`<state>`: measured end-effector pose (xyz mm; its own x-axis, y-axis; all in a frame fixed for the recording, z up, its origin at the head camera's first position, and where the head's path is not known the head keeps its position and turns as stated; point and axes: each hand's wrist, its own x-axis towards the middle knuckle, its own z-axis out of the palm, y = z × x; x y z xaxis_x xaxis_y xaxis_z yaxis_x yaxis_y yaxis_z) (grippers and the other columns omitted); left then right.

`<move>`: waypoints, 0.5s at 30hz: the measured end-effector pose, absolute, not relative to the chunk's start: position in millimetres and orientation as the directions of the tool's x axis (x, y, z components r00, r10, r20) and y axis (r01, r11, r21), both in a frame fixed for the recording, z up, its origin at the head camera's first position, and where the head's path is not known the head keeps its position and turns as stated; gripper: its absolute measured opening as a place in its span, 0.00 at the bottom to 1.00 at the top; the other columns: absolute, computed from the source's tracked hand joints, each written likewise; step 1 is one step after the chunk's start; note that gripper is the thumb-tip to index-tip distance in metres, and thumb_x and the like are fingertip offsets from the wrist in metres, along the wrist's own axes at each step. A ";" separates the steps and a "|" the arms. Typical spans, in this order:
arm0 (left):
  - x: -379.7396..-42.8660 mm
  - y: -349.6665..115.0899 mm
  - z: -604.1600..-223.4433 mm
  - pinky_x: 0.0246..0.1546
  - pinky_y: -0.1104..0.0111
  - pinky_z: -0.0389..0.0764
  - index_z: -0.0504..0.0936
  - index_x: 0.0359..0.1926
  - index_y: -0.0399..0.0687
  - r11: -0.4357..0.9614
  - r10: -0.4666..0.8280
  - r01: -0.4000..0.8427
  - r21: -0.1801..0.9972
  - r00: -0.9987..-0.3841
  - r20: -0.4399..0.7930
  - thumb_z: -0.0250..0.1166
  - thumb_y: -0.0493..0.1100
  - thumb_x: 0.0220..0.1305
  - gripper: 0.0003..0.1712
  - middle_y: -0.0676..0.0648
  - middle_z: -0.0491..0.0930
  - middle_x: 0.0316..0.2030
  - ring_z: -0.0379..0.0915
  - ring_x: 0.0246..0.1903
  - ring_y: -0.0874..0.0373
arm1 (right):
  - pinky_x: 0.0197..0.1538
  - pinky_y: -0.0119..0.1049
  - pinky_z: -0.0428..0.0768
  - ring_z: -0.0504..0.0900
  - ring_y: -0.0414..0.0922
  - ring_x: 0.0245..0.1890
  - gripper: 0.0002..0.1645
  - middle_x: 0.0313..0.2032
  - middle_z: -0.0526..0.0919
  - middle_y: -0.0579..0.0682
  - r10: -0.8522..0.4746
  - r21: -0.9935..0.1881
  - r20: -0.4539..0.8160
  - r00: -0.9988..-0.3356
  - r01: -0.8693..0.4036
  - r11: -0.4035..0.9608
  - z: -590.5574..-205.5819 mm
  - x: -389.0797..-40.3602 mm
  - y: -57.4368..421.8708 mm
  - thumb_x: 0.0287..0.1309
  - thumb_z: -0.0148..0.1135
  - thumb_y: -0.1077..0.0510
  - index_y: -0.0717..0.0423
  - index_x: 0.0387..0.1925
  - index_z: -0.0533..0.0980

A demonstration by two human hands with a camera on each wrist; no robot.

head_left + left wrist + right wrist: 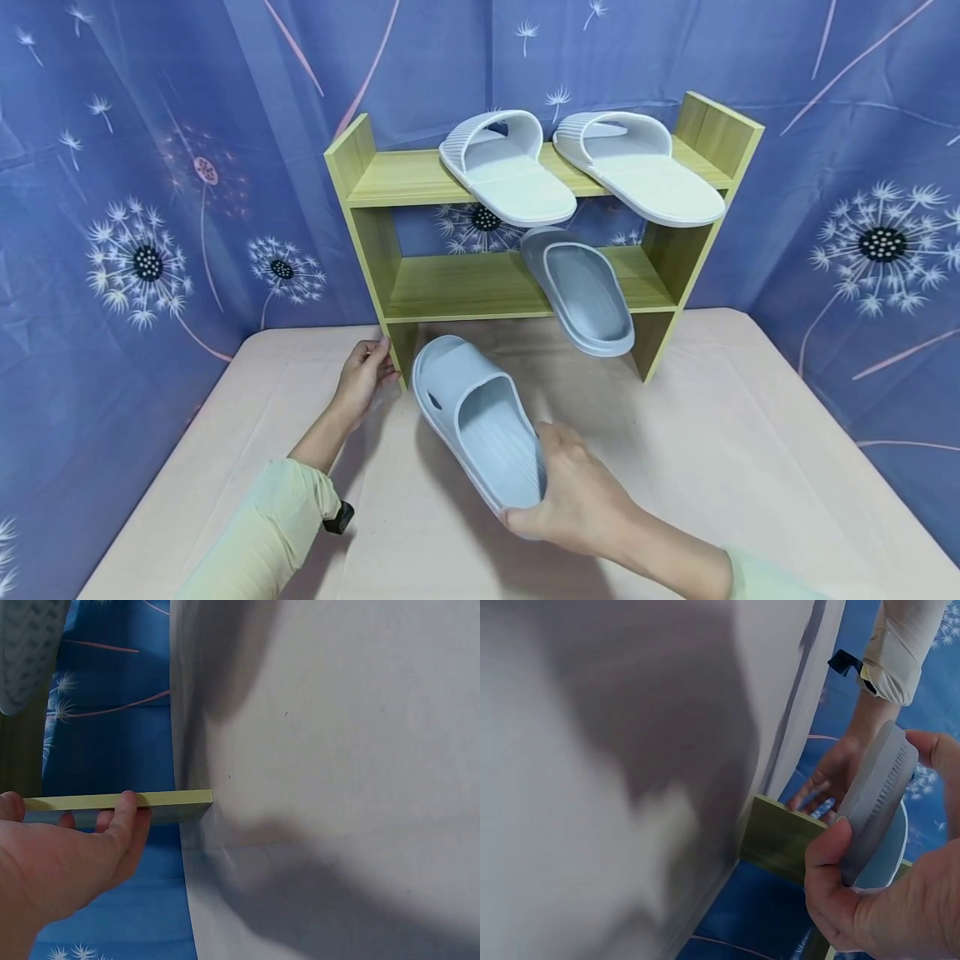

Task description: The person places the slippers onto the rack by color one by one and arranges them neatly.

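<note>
My right hand (581, 492) grips a light blue slipper (465, 392) by its heel end, thumb and fingers on opposite edges. The slipper is tilted, its toe toward the lower left of a wooden shoe rack (480, 287); its grey sole edge (877, 802) shows in the right wrist view. My left hand (363, 379) touches the rack's left side panel (169, 798) near its foot, with fingertips at the edge and outer face. A grey-blue slipper (588, 292) rests on the middle shelf, its heel overhanging the front.
Two white slippers, one on the left (517, 179) and one on the right (652, 179), stand on the top shelf, heels past its edge. The rack stands on a pale cloth-covered table (712, 467). A blue dandelion-patterned curtain (135, 100) hangs behind and at the sides.
</note>
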<state>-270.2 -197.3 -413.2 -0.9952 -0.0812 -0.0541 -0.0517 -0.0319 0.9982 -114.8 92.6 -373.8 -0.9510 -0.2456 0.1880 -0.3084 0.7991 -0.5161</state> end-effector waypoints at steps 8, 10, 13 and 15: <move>-271.0 -197.9 -414.5 0.55 0.58 0.78 0.63 0.46 0.39 -0.042 -0.081 -0.045 0.998 -0.996 -0.048 0.49 0.51 0.75 0.17 0.46 0.71 0.37 0.75 0.39 0.54 | 0.46 0.40 0.79 0.73 0.44 0.41 0.59 0.45 0.73 0.51 -0.226 -0.518 0.185 -0.956 -0.290 0.804 -368.9 -113.9 95.3 0.24 0.79 0.40 0.65 0.59 0.67; -270.8 -198.0 -414.2 0.54 0.59 0.79 0.63 0.46 0.39 -0.042 -0.080 -0.045 0.998 -0.996 -0.048 0.49 0.51 0.75 0.17 0.46 0.71 0.37 0.75 0.39 0.54 | 0.47 0.41 0.79 0.74 0.45 0.42 0.60 0.47 0.73 0.53 -0.220 -0.515 0.185 -0.958 -0.285 0.808 -367.5 -113.9 95.3 0.25 0.78 0.39 0.66 0.60 0.67; -270.8 -198.3 -414.0 0.54 0.60 0.79 0.63 0.47 0.39 -0.036 -0.079 -0.047 0.998 -0.996 -0.050 0.49 0.51 0.75 0.18 0.46 0.71 0.37 0.76 0.40 0.54 | 0.49 0.42 0.79 0.74 0.47 0.45 0.61 0.50 0.73 0.55 -0.214 -0.512 0.187 -0.959 -0.282 0.811 -365.4 -114.0 95.1 0.25 0.78 0.39 0.66 0.61 0.66; -270.8 -198.4 -414.0 0.54 0.59 0.79 0.63 0.47 0.39 -0.035 -0.078 -0.048 0.998 -0.996 -0.051 0.49 0.52 0.75 0.18 0.46 0.70 0.37 0.75 0.40 0.54 | 0.50 0.43 0.79 0.74 0.47 0.46 0.61 0.51 0.73 0.56 -0.214 -0.509 0.191 -0.958 -0.283 0.813 -364.3 -113.9 95.1 0.25 0.78 0.38 0.66 0.61 0.66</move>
